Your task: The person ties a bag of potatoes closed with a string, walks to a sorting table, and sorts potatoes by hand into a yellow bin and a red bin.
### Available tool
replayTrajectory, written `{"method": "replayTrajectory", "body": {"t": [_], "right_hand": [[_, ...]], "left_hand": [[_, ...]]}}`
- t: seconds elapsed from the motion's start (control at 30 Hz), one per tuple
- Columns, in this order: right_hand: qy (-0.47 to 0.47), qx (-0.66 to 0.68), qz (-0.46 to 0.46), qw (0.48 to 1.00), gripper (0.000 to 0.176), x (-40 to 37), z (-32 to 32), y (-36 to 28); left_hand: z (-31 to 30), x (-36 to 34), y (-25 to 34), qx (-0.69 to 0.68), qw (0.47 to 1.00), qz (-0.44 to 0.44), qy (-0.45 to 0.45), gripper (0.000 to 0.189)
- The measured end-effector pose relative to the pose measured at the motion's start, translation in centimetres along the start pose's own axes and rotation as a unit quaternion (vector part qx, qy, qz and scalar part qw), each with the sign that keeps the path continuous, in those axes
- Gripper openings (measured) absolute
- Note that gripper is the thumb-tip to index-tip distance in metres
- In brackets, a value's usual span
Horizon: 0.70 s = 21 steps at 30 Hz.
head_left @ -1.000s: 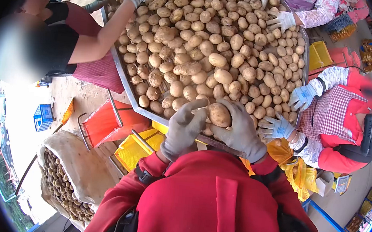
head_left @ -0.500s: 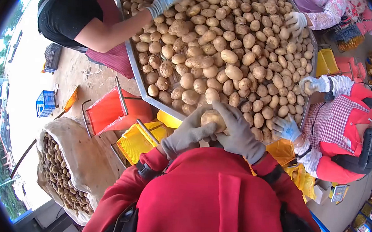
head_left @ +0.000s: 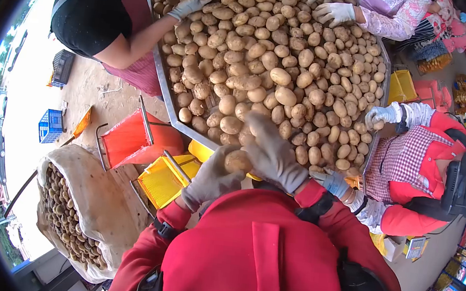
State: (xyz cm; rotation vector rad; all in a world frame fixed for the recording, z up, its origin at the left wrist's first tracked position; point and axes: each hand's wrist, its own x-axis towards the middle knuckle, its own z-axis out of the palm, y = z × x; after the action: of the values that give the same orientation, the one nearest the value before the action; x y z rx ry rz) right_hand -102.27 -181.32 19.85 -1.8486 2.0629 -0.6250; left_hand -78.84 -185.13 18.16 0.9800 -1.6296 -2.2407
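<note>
My left hand, in a grey work glove, is closed around a potato just inside the near edge of the sorting table. Beside it, my right hand, gloved the same way, stretches out over the potato pile. Its fingers look extended and apart, though motion smears them a little. Nothing shows in its grasp. Potatoes of varied sizes cover the table, some with soil on them.
The metal table rim runs in front of me. A red bin and a yellow crate stand at left, near a large white sack of potatoes. Gloved co-workers handle potatoes at left, far right and right.
My right hand has left the potato that both hands held and moved forward over the pile. My left hand keeps the potato, slightly lower and to the left.
</note>
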Motion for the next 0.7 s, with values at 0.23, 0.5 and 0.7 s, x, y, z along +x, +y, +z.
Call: {"method": "replayTrajectory", "body": {"t": [0.23, 0.5, 0.7], "right_hand": [[0.167, -0.042, -0.086, 0.981, 0.021, 4.7, 4.5, 11.3], [0.116, -0.141, -0.079, 0.98, 0.049, 11.0, 12.6, 5.6], [0.075, -0.138, -0.069, 0.985, 0.048, 3.8, 8.8, 8.1]], "left_hand": [[-1.7, -4.5, 3.1, -0.19, 0.982, 0.005, 0.014, 0.081], [-5.2, -4.2, -4.1, -0.156, 0.972, 0.111, 0.139, 0.067], [-8.9, -10.7, -10.0, -0.501, 0.812, -0.051, 0.293, 0.038]]}}
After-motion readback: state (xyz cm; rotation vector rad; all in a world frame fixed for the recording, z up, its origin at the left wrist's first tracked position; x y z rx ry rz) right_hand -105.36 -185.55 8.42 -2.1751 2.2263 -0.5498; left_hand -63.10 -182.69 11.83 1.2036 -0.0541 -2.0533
